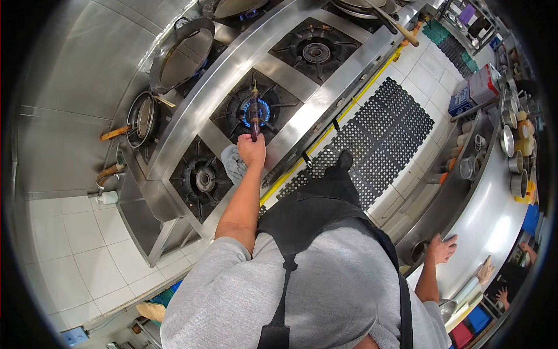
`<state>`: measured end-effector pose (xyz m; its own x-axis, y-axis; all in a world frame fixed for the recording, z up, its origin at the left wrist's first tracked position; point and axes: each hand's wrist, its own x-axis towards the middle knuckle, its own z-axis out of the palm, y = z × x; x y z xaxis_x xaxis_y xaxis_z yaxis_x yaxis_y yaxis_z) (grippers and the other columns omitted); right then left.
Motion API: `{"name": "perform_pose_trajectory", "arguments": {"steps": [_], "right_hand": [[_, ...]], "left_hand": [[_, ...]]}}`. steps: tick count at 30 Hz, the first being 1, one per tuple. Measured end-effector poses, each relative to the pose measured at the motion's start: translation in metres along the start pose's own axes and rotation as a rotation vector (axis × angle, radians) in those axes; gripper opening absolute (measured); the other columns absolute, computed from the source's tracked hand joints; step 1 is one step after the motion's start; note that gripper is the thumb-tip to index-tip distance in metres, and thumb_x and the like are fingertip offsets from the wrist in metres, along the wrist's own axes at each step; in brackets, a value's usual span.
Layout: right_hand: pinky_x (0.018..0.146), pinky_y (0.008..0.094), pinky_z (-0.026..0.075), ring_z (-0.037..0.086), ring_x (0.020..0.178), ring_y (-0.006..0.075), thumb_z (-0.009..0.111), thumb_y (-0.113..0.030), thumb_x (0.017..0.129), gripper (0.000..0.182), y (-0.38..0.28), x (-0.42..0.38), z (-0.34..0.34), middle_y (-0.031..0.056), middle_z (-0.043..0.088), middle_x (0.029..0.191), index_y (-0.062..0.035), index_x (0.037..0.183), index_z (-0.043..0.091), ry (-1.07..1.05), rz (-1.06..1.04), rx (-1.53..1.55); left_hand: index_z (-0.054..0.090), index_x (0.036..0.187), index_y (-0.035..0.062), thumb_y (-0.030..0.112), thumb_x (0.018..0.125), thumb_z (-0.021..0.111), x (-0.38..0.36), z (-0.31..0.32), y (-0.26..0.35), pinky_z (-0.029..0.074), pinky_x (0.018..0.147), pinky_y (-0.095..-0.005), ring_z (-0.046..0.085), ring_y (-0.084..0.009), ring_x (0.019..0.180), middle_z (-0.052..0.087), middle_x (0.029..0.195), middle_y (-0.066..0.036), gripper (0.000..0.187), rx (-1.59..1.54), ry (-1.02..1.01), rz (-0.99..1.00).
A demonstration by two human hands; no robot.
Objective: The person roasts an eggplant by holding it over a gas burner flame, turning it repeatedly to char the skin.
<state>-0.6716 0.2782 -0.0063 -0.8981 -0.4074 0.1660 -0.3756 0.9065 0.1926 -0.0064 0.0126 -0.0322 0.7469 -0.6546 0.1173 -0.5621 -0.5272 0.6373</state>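
Note:
Over a lit burner (268, 111) with blue flames lies a long, dark purple eggplant (254, 111), its stem pointing away from me. My left hand (252, 150) is closed around the near end of it. A crumpled grey cloth (233, 164) lies on the stove beside that hand, to its left. Out to the right, my right hand (442, 249) rests at the edge of a steel counter (465, 232), fingers apart, holding nothing. A round metal container (418, 250) sits just left of it.
Unlit burners (204, 180) flank the flame. Behind them stand a large wok (185, 56) and a pan (142, 119) with a wooden handle. A black perforated mat (383, 136) covers part of the tiled floor. Other hands (503, 296) show beyond the counter, near metal bowls (519, 184).

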Motion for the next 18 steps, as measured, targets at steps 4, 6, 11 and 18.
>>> {"name": "perform_pose_trajectory", "arguments": {"steps": [4,6,11,18], "right_hand": [[0.104,0.0558,0.033,0.032,0.139,0.0295,0.064,-0.046,0.080,0.080,0.0009,-0.0002,0.0010,0.0145,0.035,0.148,-0.0254,0.149,0.029,0.012,-0.005,0.003],[0.104,0.0557,0.033,0.033,0.139,0.0296,0.065,-0.045,0.080,0.080,0.0002,-0.0003,0.0005,0.0144,0.035,0.148,-0.0254,0.149,0.029,0.014,-0.003,0.004],[0.104,0.0558,0.033,0.033,0.138,0.0294,0.067,-0.046,0.080,0.082,-0.0009,-0.0003,-0.0014,0.0140,0.036,0.148,-0.0256,0.149,0.028,0.001,0.004,-0.008],[0.104,0.0560,0.033,0.032,0.139,0.0288,0.068,-0.046,0.080,0.083,-0.0001,0.0001,0.0000,0.0134,0.035,0.148,-0.0256,0.150,0.027,-0.001,0.007,-0.011]], "left_hand": [[0.059,0.095,0.0031,0.028,0.070,0.077,-0.0010,-0.0022,0.0043,0.049,0.080,-0.0422,0.060,-0.0307,0.088,0.062,0.092,-0.013,0.040,-0.003,0.003,0.013],[0.059,0.095,0.0031,0.028,0.070,0.077,-0.0004,-0.0019,0.0037,0.049,0.080,-0.0421,0.060,-0.0307,0.088,0.062,0.092,-0.013,0.040,0.005,0.003,0.018],[0.059,0.096,0.0029,0.026,0.070,0.077,-0.0016,-0.0036,0.0047,0.049,0.081,-0.0421,0.061,-0.0308,0.089,0.062,0.092,-0.013,0.040,0.033,-0.008,0.024],[0.058,0.097,0.0038,0.025,0.069,0.079,-0.0008,-0.0009,-0.0001,0.049,0.081,-0.0424,0.060,-0.0305,0.089,0.061,0.094,-0.013,0.041,0.030,-0.015,0.018]]}}
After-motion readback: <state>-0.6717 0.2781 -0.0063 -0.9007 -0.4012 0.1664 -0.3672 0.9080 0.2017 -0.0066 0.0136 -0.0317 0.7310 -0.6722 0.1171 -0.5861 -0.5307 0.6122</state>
